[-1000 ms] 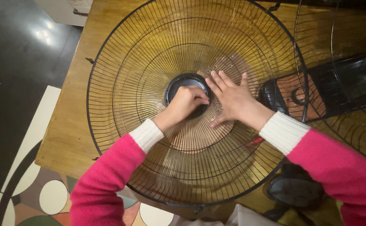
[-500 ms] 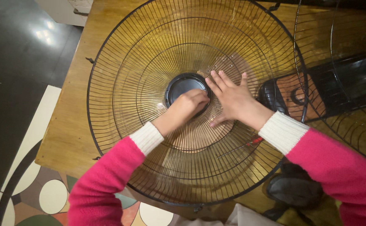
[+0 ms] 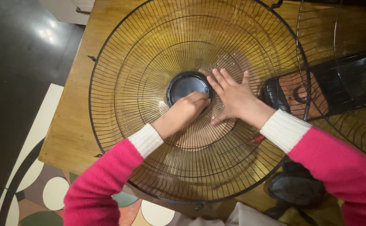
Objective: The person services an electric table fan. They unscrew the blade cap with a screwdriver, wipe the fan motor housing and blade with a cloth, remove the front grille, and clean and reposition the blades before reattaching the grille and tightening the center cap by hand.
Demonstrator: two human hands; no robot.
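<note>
The big round wire fan guard [image 3: 149, 138] is lying on the wooden table [image 3: 72, 134]. The left hand [image 3: 187, 109] is curling at its black middle cap [image 3: 185, 86] — whether it is gripping, I cannot tell. The right hand [image 3: 235, 98] is pressing flat and open on the wires.

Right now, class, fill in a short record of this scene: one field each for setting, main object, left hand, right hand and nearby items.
Setting: wooden table beside a patterned floor
Main object: round black wire fan guard lying flat, with a black round centre cap
Left hand: fingers curled at the cap's lower right edge
Right hand: spread flat on the wires beside the cap
Nearby: second wire guard to the right; black fan motor housing
</note>
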